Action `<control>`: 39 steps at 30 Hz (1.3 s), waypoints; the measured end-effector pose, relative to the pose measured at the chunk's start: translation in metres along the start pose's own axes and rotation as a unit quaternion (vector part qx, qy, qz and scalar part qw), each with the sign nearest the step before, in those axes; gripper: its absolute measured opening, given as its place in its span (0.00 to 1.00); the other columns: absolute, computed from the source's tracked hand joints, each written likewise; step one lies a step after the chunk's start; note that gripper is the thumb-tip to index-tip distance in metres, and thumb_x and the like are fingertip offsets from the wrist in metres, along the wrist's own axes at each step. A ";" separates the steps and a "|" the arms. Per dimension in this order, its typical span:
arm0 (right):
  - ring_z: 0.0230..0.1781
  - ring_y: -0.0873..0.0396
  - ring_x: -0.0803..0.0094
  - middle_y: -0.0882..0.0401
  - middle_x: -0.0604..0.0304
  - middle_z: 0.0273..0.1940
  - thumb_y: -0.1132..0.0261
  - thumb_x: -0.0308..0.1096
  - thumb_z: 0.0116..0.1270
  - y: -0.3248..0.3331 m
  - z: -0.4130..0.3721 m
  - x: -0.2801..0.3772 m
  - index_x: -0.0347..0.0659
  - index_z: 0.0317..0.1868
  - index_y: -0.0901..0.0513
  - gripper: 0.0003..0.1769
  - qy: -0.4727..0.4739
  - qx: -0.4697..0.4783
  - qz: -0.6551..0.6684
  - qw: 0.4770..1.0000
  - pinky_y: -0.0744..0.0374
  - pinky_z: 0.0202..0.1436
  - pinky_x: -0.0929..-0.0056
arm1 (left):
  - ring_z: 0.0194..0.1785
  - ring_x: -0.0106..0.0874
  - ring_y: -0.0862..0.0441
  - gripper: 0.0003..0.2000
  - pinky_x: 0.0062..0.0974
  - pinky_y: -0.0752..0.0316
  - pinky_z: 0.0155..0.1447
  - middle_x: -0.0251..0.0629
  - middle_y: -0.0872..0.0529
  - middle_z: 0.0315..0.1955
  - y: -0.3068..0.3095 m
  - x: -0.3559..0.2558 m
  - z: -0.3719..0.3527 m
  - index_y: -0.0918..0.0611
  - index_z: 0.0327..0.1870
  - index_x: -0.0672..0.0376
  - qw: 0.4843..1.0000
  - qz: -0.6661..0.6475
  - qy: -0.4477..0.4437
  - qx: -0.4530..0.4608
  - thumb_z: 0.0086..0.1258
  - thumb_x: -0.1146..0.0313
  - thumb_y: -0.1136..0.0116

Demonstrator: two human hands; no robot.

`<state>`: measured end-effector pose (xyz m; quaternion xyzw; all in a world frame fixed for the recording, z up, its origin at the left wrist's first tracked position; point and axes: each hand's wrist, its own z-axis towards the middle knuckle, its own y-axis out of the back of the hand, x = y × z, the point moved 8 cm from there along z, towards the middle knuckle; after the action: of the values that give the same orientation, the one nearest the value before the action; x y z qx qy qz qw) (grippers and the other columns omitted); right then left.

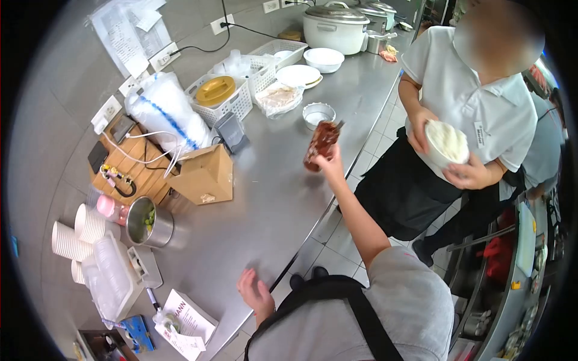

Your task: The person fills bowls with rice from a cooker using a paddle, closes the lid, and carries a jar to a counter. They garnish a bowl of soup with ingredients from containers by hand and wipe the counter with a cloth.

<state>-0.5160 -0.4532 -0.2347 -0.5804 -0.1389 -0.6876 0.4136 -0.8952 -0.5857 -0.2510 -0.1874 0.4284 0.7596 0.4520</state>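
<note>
My right hand (328, 161) is wrapped round a tilted jar (321, 146) smeared with dark red-brown sauce, held above the steel counter. A dark utensil handle (340, 124) pokes out at its upper end. Just beyond the jar stands a small round metal tin (318, 114) with a pale inside. My left hand (255, 293) hovers by the counter's front edge, fingers apart and holding nothing. Facing me on the right, another person in a white shirt holds a white bowl (445, 147) heaped with white food, probably rice, in both hands.
On the steel counter (253, 222) stand a cardboard box (203, 174), a metal pot (149, 222) with green pieces, stacked paper cups (71, 239) and white baskets (239, 102). A rice cooker (335, 30) and white bowls (324, 59) are farther back. Another person works behind at right.
</note>
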 end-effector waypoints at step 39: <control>0.52 0.30 0.67 0.31 0.55 0.54 0.46 0.37 0.65 0.077 0.326 -0.049 0.35 0.55 0.31 0.21 0.036 0.035 -0.087 0.995 0.32 0.57 0.71 | 0.33 0.36 0.20 0.10 0.27 0.25 0.36 0.42 0.19 0.33 -0.161 -0.040 0.156 0.21 0.41 0.60 0.980 0.027 0.151 -0.129 0.58 0.79 0.49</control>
<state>-0.2379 -0.2617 -0.2082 -0.5262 -0.1980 -0.7362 0.3767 -0.7218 -0.4425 -0.2137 -0.3450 0.3948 0.7836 0.3333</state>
